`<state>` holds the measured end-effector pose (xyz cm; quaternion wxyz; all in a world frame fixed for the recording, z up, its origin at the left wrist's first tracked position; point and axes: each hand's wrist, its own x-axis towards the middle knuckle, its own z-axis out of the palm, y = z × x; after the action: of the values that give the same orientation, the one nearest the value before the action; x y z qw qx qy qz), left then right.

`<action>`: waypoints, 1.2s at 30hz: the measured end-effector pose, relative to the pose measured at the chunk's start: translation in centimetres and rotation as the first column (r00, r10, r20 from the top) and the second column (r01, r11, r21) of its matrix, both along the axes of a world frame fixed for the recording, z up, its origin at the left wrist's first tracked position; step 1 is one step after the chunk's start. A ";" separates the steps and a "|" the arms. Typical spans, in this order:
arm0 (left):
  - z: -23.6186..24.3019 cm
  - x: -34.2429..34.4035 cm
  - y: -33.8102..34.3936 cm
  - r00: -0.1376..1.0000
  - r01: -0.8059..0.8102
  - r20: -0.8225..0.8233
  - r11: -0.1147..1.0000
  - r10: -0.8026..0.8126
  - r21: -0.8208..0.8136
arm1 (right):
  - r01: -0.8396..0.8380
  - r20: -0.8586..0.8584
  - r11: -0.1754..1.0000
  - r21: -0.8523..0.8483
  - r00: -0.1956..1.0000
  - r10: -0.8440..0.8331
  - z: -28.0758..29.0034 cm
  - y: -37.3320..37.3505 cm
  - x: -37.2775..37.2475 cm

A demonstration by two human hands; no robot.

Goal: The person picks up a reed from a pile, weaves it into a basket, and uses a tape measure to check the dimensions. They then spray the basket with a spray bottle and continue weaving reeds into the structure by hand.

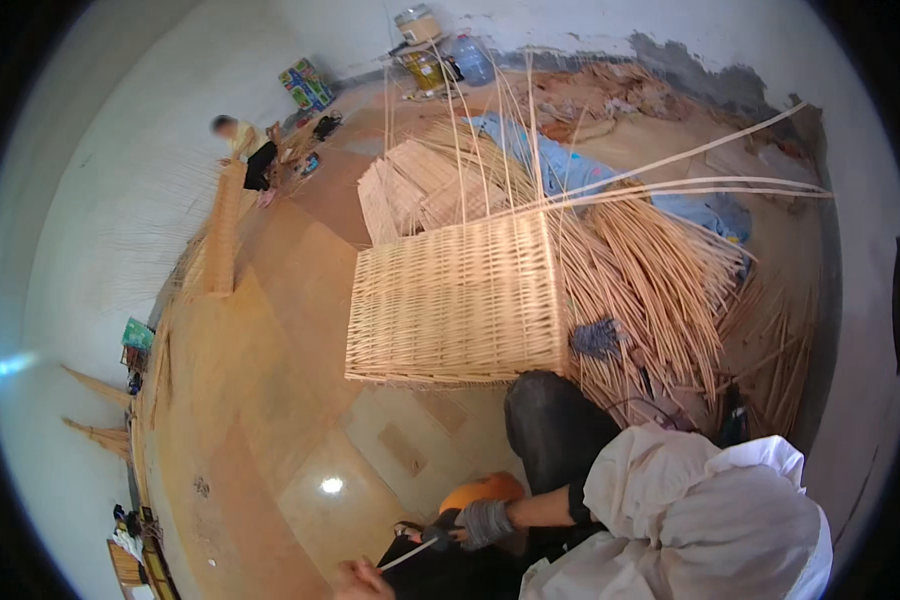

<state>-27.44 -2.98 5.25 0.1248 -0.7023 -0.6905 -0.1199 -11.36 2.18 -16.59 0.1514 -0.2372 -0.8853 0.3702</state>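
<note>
My left hand [362, 582], bare and partly blurred at the lower edge, is closed on a pale thin strip [400, 555]. The strip slants up toward my right hand [478, 525], which wears a grey knitted glove or wrap and is closed around something dark that I cannot make out clearly. Both hands are over my dark-clad lap, beside a rounded orange object [470, 490]. A rectangular woven cane piece [450, 300] with long loose canes rising from its top stands just beyond my dark knee [540, 420].
Cane bundles [670, 290], flat pale pieces [420, 190] and blue cloth [700, 215] lie beyond the woven piece. A co-worker [245, 150] sits by the left wall near a long woven strip [220, 230]. A stand with containers [425, 65] and a water jug [470, 60] are at the back.
</note>
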 end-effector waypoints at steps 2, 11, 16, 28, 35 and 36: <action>-1.4 1.1 0.0 0.998 -0.008 0.061 0.999 0.011 -0.040 | 0.022 0.153 1.000 -0.014 0.988 -0.019 1.6 -0.4 0.9; -11.7 4.3 1.2 0.977 0.076 0.212 0.968 -0.025 -0.239 | 0.210 0.201 0.954 -0.212 0.965 -0.168 5.1 -1.6 2.7; -7.8 1.8 3.1 0.985 0.163 0.100 0.954 -0.142 -0.251 | 0.211 -0.007 0.963 -0.167 0.976 -0.215 2.4 -0.5 1.2; -9.9 4.9 1.4 0.997 -0.035 0.065 0.998 0.038 -0.048 | 0.299 -0.198 0.906 -0.301 0.910 -0.366 4.2 -2.0 1.7; -1.1 -0.9 3.2 0.986 0.102 -0.122 0.991 -0.112 -0.086 | 0.131 -0.153 0.956 -0.262 0.973 -0.175 1.5 -0.3 0.0; -1.0 -0.8 3.1 0.991 -0.011 -0.135 0.999 0.006 -0.041 | 0.151 -0.063 0.918 -0.367 0.981 -0.186 1.5 -0.6 -0.2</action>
<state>-28.23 0.08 4.30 0.1572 -0.7083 -0.6858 -0.0572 -11.52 1.62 -15.05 0.1792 -0.3181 -0.7702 0.5230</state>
